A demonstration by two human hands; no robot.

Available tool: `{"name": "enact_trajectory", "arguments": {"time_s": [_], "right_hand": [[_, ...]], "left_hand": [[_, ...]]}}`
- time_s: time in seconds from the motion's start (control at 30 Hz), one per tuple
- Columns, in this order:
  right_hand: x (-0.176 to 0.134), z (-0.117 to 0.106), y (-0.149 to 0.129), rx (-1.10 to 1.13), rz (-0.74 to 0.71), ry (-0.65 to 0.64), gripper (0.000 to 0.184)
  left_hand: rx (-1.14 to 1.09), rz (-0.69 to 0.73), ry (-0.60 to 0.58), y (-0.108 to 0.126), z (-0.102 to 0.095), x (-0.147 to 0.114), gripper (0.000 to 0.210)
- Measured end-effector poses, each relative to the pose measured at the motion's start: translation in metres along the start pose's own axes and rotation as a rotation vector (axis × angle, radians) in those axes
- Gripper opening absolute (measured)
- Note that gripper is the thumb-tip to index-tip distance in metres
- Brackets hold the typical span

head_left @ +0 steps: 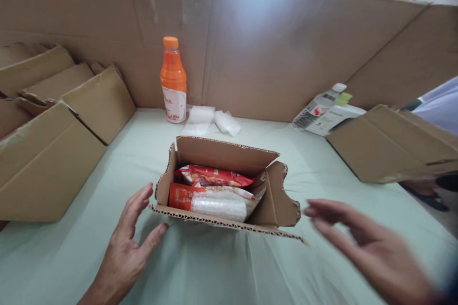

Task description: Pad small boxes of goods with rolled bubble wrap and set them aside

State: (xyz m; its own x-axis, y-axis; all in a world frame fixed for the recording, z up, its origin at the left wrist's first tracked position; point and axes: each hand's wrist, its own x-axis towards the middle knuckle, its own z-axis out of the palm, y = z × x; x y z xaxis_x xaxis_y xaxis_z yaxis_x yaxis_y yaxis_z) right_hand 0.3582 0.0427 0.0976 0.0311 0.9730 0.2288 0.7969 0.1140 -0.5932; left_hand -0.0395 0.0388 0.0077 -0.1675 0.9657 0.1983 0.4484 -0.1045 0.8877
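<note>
An open cardboard box (227, 155) stands on the pale green cloth in front of me, its flaps raised. Inside lie a red snack packet (218, 176) at the back and, nearer to me, a bubble-wrapped item (219, 205) with an orange-red end. Another part of a white and red wrapper shows beside it. By the box's left front corner is my left hand (130, 238), empty, thumb and fingers apart. My right hand (361, 238) hovers off the box's right end, slightly blurred, fingers stretched out with nothing between them.
An orange bottle (173, 81) stands at the back, beside folded bubble wrap (201, 116) and a second wrapped piece (228, 123). Cardboard boxes (53, 152) crowd the left. On the right, a clear bottle (317, 107) and a white container (336, 116) lean near another box (390, 145). A cardboard wall (279, 52) closes the back.
</note>
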Motion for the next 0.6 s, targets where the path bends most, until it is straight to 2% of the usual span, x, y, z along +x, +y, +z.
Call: {"name": "enact_trajectory", "arguments": {"time_s": [0.07, 0.1, 0.17, 0.2, 0.27, 0.33, 0.43, 0.5, 0.6], "right_hand": [[-0.012, 0.042, 0.002, 0.096, 0.005, -0.134, 0.047], [-0.012, 0.064, -0.002, 0.134, -0.007, -0.166, 0.048], [-0.003, 0.096, -0.012, 0.183, 0.035, -0.145, 0.045], [0.004, 0.104, -0.015, 0.199, 0.074, -0.113, 0.044], [0.013, 0.102, -0.011, 0.228, 0.161, -0.044, 0.043], [0.013, 0.085, 0.001, 0.251, 0.212, 0.012, 0.042], [0.0, 0.062, 0.016, 0.236, 0.232, 0.053, 0.041], [-0.007, 0.062, 0.015, 0.212, 0.211, 0.012, 0.041], [0.007, 0.089, -0.005, 0.241, 0.115, -0.1, 0.04]], "left_hand": [[-0.126, -0.138, -0.079, -0.01, 0.011, 0.006, 0.067], [-0.186, -0.187, -0.108, -0.01, 0.017, 0.011, 0.069], [-0.3, -0.239, -0.13, -0.002, 0.034, 0.027, 0.07], [-0.352, -0.241, -0.127, 0.005, 0.043, 0.034, 0.069], [-0.425, -0.202, -0.117, 0.023, 0.064, 0.046, 0.067], [-0.458, -0.144, -0.141, 0.038, 0.083, 0.047, 0.066], [-0.476, -0.131, -0.19, 0.044, 0.099, 0.027, 0.062], [-0.482, -0.196, -0.162, 0.035, 0.096, 0.008, 0.059], [-0.457, -0.302, -0.028, 0.012, 0.069, -0.01, 0.059]]}}
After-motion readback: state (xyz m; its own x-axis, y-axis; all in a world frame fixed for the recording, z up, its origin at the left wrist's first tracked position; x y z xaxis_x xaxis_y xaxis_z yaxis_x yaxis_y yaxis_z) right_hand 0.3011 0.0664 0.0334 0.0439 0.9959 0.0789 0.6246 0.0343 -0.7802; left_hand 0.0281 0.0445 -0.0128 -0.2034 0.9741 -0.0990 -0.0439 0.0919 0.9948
